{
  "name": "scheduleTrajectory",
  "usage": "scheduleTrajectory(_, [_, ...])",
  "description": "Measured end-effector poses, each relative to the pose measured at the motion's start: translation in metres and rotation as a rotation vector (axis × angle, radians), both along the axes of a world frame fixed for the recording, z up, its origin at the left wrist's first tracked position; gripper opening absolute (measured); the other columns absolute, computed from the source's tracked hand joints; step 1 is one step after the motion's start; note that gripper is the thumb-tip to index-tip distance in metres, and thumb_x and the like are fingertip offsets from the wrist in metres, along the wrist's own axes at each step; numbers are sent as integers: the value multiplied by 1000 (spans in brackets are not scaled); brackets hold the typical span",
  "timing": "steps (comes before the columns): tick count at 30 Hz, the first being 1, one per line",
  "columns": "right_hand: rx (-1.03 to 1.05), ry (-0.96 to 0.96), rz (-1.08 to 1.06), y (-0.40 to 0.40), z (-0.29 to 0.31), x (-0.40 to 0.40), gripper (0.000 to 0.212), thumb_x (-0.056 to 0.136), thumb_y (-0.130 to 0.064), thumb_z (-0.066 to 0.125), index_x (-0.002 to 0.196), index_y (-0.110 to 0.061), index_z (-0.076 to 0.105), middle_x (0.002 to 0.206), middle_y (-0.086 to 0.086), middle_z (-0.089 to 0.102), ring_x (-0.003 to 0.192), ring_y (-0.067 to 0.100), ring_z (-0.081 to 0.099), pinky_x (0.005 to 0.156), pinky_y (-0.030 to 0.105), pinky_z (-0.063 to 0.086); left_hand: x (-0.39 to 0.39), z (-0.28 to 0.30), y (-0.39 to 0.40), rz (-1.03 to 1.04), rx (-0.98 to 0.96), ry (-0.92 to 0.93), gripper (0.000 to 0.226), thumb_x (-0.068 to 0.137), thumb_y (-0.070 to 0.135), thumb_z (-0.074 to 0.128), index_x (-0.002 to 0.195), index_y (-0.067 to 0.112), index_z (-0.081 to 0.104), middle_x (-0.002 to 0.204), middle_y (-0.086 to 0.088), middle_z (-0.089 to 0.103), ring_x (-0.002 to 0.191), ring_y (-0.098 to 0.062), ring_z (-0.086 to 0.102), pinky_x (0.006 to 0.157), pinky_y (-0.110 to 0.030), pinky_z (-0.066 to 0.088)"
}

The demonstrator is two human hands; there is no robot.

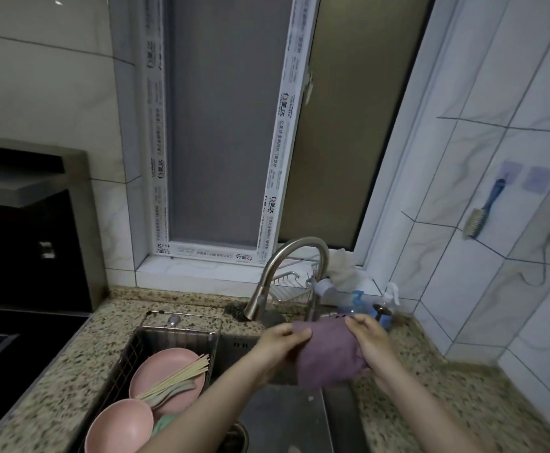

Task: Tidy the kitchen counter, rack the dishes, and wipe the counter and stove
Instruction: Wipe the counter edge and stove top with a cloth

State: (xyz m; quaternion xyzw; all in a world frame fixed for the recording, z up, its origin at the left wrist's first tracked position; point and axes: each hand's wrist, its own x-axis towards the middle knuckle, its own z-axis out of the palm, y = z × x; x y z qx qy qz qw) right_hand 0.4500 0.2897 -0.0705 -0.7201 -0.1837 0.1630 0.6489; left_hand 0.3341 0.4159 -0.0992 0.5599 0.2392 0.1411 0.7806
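Observation:
A purple cloth (327, 354) hangs spread over the sink (286, 416), held up by both hands. My left hand (281, 343) pinches its upper left corner and my right hand (370, 338) pinches its upper right corner. A wire rack (182, 335) sits in the left part of the sink. It holds a pink plate (165, 371), a pink bowl (120, 426), several wooden chopsticks (175, 376) and pale spoons. The speckled granite counter (463, 387) runs around the sink. The black stove (2, 335) lies at the far left.
A curved steel faucet (290, 266) arches just behind the cloth. Behind it stand a small wire shelf (286, 286), a blue bottle (358, 304) and a spray bottle (392, 294). A brush (482, 210) hangs on the right tiled wall. A dark scrubber (236, 310) lies by the faucet base.

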Motion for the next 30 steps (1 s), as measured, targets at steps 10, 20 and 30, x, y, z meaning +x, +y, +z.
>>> scheduleTrajectory(10, [-56,103,-28,-70,-37,-40,23,89,-15,63,68,-5,61,66,10,59,61,17,50,52,21,37,-46,24,-55,189,701,41,14,89,11,61,80,1,59,75,-6,57,74,-12,50,69,-25,40])
scheduleTrajectory(20, [218,642,339,-87,-55,-113,39,95,-39,45,116,-10,60,112,10,68,106,25,62,81,35,49,-114,29,-83,202,652,187,23,91,20,59,71,18,50,68,7,52,64,1,46,56,-11,35])
scheduleTrajectory(30, [247,642,418,-56,-45,-176,22,88,-7,58,108,0,64,94,14,73,81,22,69,66,27,54,-187,40,-47,225,-176,276,9,90,7,58,97,3,61,90,-11,60,81,-21,57,70,-29,50])
